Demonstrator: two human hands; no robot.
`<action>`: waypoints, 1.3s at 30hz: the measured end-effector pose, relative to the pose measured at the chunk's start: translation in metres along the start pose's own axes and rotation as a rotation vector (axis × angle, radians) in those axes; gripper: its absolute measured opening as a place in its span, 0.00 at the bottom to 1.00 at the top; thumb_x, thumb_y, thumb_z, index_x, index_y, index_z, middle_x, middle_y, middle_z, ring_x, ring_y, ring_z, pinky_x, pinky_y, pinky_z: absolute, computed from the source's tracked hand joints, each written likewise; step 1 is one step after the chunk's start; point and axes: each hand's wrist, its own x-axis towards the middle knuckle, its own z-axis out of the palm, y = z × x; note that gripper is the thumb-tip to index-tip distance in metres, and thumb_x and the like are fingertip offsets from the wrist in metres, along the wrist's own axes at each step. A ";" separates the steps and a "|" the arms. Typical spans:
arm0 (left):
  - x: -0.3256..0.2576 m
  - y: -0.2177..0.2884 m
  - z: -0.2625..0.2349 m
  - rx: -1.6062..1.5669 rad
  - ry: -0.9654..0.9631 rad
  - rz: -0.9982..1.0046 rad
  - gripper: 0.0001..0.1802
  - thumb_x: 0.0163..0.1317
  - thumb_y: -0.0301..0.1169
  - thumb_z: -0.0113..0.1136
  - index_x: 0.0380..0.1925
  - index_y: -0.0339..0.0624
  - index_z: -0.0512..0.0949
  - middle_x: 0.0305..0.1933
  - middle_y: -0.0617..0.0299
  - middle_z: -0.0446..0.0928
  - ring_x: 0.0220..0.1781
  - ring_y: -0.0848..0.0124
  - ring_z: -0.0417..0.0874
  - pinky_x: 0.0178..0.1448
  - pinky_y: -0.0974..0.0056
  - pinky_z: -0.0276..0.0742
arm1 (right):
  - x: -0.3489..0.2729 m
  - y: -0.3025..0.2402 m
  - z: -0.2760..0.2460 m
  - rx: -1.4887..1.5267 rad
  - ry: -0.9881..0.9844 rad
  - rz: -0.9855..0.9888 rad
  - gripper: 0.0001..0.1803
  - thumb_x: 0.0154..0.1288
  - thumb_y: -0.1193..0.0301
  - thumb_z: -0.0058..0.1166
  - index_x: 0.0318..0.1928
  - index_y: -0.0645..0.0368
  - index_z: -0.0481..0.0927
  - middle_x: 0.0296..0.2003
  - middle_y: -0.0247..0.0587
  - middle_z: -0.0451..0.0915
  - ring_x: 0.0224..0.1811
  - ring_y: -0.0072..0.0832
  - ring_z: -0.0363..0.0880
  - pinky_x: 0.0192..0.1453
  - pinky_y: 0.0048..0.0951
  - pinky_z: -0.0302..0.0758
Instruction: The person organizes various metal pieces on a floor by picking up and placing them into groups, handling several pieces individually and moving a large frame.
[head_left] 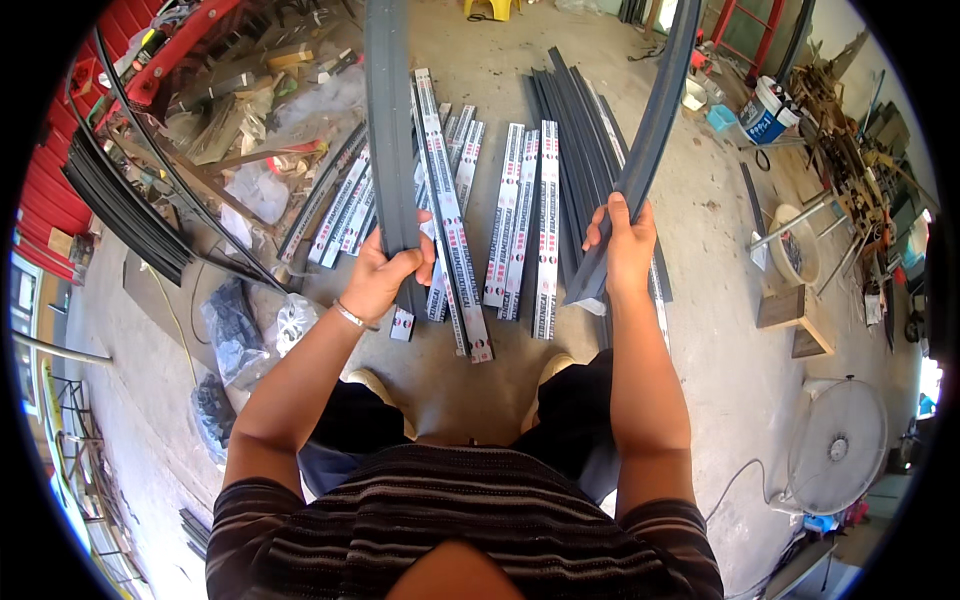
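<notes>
My left hand (385, 275) is closed round the lower part of a long dark grey profile strip (390, 130), which stands up toward the top of the view. A second grey profile strip (655, 120) is gripped near its lower end by my right hand (627, 245); it leans away to the upper right. Between my hands, strips covered in printed white film (450, 220) lie on the floor in loose rows. Beside my right hand spreads a pile of bare dark grey strips (575, 150). My feet are just behind the strips.
Scrap wood and plastic sheeting (250, 120) heap up at the left, with black strips (125, 210) and plastic bags (235, 325) nearby. On the right are a bucket (765, 110), a round tub (795, 245), a wooden block (797, 315) and a fan (838, 445) with its cord.
</notes>
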 end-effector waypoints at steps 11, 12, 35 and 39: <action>-0.003 -0.016 0.016 0.006 0.170 0.153 0.21 0.57 0.17 0.47 0.52 0.36 0.66 0.27 0.59 0.72 0.23 0.74 0.71 0.30 0.67 0.74 | -0.004 -0.005 0.012 0.089 -0.100 -0.175 0.16 0.73 0.60 0.45 0.49 0.61 0.69 0.23 0.33 0.72 0.19 0.18 0.67 0.24 0.19 0.66; -0.002 -0.016 0.015 0.002 0.161 0.153 0.21 0.57 0.17 0.47 0.52 0.36 0.66 0.27 0.59 0.72 0.23 0.74 0.71 0.30 0.67 0.74 | 0.000 -0.005 0.008 0.088 -0.133 -0.107 0.24 0.73 0.56 0.41 0.55 0.65 0.66 0.22 0.33 0.71 0.19 0.19 0.65 0.25 0.21 0.64; 0.001 -0.016 0.004 0.275 0.338 0.289 0.14 0.64 0.35 0.57 0.44 0.43 0.66 0.30 0.67 0.67 0.27 0.80 0.65 0.30 0.74 0.63 | 0.004 -0.010 0.028 0.047 -0.097 -0.183 0.13 0.69 0.72 0.49 0.42 0.59 0.57 0.19 0.41 0.71 0.12 0.25 0.69 0.16 0.27 0.69; -0.001 -0.008 -0.024 0.569 0.571 0.427 0.23 0.56 0.29 0.66 0.49 0.40 0.65 0.35 0.67 0.71 0.34 0.78 0.70 0.39 0.72 0.70 | 0.005 -0.011 0.027 0.019 -0.072 -0.130 0.14 0.68 0.72 0.51 0.42 0.59 0.57 0.19 0.40 0.71 0.12 0.25 0.69 0.16 0.26 0.69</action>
